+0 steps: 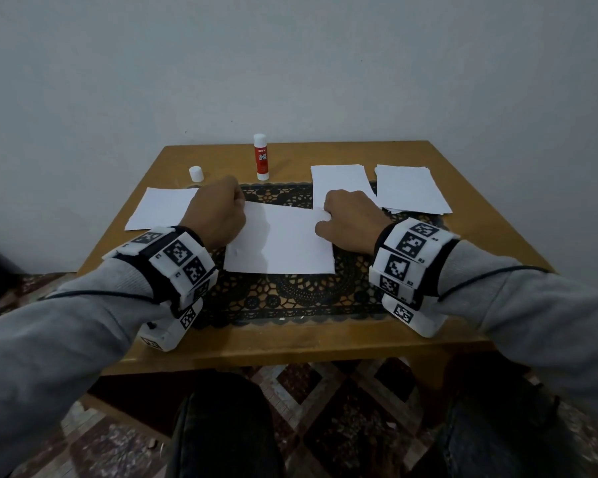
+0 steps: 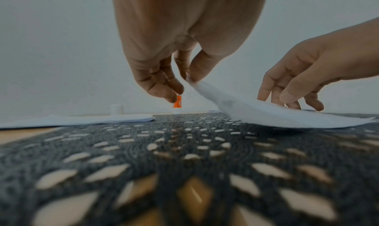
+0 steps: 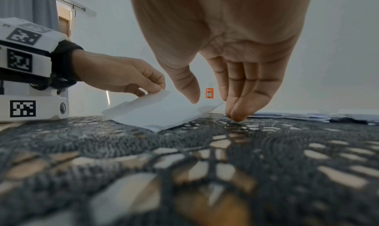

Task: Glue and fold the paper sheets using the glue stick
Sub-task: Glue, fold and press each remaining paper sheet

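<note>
The tabletop (image 1: 463, 243) carries a black mat (image 1: 290, 298). On the mat lies the sheet (image 1: 280, 239). The left hand (image 1: 218, 212) pinches its far left corner, lifted off the mat; the right hand (image 1: 349, 219) has thumb and fingers (image 3: 235, 99) closed on its right edge. Behind stands the glue stick (image 1: 261, 157), with its cap (image 1: 195, 174) to the left.

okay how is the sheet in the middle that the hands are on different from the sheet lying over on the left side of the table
The middle sheet lies on the dark lace mat; the left sheet lies mostly on bare table. The left hand pinches the middle sheet's far left corner and lifts it, with the right hand at its far right corner; nothing holds the left sheet, which lies flat. Both are plain white paper.
</note>
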`<state>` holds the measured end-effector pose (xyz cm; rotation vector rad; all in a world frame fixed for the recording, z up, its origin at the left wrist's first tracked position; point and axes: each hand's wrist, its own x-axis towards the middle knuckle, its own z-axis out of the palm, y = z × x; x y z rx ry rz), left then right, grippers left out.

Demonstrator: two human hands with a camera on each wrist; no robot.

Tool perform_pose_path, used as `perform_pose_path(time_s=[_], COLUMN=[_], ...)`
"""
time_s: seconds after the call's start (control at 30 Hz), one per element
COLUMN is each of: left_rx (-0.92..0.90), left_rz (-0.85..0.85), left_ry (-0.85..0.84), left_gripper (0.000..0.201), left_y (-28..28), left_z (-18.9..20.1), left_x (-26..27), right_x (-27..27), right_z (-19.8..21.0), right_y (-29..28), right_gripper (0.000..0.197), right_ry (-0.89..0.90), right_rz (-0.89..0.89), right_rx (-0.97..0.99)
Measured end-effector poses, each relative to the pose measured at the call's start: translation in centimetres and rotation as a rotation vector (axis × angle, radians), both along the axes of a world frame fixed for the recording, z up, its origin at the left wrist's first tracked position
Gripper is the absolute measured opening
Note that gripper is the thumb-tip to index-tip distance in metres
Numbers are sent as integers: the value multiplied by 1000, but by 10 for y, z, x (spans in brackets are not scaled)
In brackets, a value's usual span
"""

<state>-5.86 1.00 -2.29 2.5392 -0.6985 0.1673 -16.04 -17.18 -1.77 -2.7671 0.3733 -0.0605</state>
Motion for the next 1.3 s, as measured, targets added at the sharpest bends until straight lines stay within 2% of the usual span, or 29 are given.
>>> perform_pose_path(time_s=[0.1, 0.13, 0.23, 0.27, 0.47, 0.57, 0.63, 0.7, 0.77, 0.83, 0.87, 0.97, 1.03, 1.13, 1.2, 1.3], left_rx=[-115, -152, -270, -306, -332, -335, -360, -396, -416, -424, -416, -408, -426, -360, -280, -168], left_rz=[-38, -46, -2, 26, 107, 123, 131, 126, 105, 95, 112, 201, 239, 243, 222, 197], left_ry=[4, 8, -7, -8, 6, 112, 279, 475, 591, 592, 564, 452, 410, 448, 484, 418], left_gripper=[11, 10, 9, 8, 10, 10, 9, 32, 53, 58, 53, 20, 9, 20, 29, 35], left_y=[1, 1, 7, 10, 27, 39, 49, 60, 71, 84, 89, 105, 112, 119, 121, 124], left_z=[3, 4, 11, 15, 27, 26, 27, 27, 29, 33, 36, 43, 45, 42, 37, 25], left_x=[-2, -2, 3, 5, 15, 24, 25, 28, 30, 36, 40, 60, 74, 89, 94, 98], right_x=[0, 0, -2, -3, 1, 9, 18, 28, 39, 54, 62, 86, 102, 122, 134, 146], right_z=[6, 9, 20, 24, 37, 37, 35, 35, 35, 35, 35, 34, 34, 29, 25, 17], right_y=[-4, -6, -7, -5, 13, 25, 34, 42, 50, 58, 62, 74, 79, 87, 94, 99], right_gripper=[29, 30, 17, 15, 10, 9, 12, 10, 7, 7, 8, 6, 7, 29, 31, 29], right_ry=[-13, -17, -12, 2, 151, 136, 130, 133, 127, 109, 103, 106, 143, 275, 289, 282], right_rz=[-52, -81, -172, -195, -261, -302, -306, -302, -285, -253, -237, -196, -170, -97, -80, -46], right_rx=[164, 277, 723, 794, 930, 956, 960, 997, 1036, 1045, 1038, 1001, 948, 892, 787, 631])
